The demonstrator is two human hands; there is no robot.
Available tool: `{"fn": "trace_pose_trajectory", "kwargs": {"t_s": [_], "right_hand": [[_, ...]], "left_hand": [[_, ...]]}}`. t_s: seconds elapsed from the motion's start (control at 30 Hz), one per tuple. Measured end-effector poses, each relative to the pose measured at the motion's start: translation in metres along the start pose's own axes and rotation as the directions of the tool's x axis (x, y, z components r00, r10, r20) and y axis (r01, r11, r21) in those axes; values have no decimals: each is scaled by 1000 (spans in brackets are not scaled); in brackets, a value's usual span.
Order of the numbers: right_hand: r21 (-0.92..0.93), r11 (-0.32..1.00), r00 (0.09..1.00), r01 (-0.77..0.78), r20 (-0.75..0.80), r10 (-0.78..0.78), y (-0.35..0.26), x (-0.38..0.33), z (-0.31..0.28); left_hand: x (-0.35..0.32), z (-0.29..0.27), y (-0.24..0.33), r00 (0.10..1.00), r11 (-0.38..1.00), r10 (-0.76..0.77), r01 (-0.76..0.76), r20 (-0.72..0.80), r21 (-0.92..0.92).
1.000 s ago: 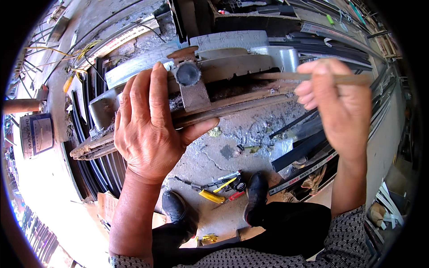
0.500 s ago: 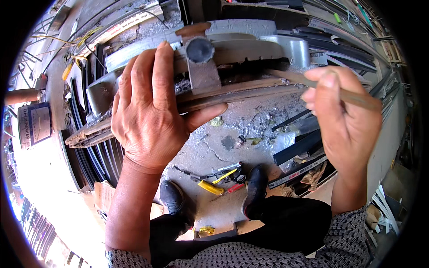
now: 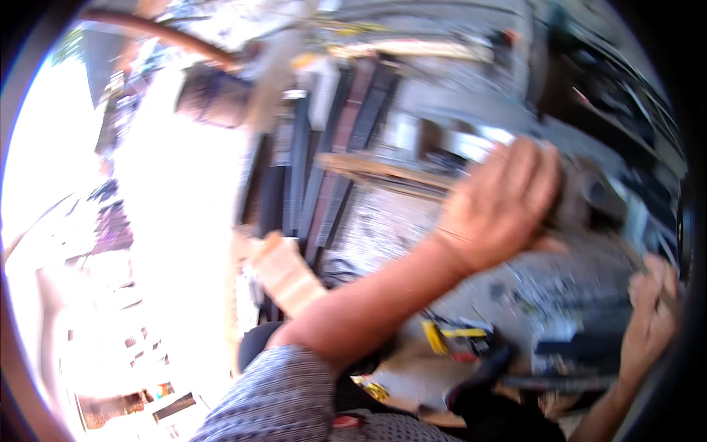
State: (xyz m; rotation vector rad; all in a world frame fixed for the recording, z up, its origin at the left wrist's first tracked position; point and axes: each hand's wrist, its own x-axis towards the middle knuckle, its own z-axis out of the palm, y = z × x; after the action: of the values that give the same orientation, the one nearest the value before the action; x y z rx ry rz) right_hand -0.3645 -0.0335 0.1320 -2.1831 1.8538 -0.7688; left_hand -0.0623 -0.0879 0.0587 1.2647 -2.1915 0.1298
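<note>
A: Left hand [image 3: 501, 202] — pose?

B: Forearm comes up from the lower middle on a slant toward the upper right, patterned sleeve [image 3: 294, 398] at the elbow end. Palm down, fingers together and stretched forward, laid flat over the end of a long wooden strip [image 3: 383, 171]. Pressing on it rather than wrapped round it, as far as the blur allows.

A: And the strip itself?

B: Lies roughly level across the middle of the view, on top of the grey metal machine [image 3: 589, 195] at right. Its left end sticks out free over the dark bars [image 3: 309, 177]; its right end goes under the hand.

A: Right hand [image 3: 652, 324]?

B: At the far right rim, coming up from the lower right corner. Fingers curled, knuckles up. Whether it is closed on anything I cannot tell; the frame is smeared and the rim cuts it off. The two hands are well apart.

A: Counts?

B: Two hands, one wooden strip under the left. Dark bars standing side by side left of the strip: at least four, the smear stops an exact count. One yellow-handled tool [image 3: 434, 335] on the dusty ground [image 3: 383, 228] below the forearm, with a second yellow piece just beside it. One dark shoe [image 3: 479, 379] near the bottom. One pale block [image 3: 287, 272] lying tilted left of the forearm.
</note>
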Motion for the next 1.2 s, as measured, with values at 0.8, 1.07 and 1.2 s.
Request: {"fn": "trace_pose_trajectory", "kwargs": {"t_s": [0.8,1.07,1.2], "right_hand": [[348,913,977,-211,113,183,39,0,51],[191,941,955,-279,154,252,38,9,71],[385,878,957,-285,170,236,63,6,71]], "left_hand": [[-8,-2,8,998,995,-19,25,67,-92],[-11,-2,7,998,995,-22,28,62,-92],[-14,-3,6,997,995,-18,25,70,-98]]}}
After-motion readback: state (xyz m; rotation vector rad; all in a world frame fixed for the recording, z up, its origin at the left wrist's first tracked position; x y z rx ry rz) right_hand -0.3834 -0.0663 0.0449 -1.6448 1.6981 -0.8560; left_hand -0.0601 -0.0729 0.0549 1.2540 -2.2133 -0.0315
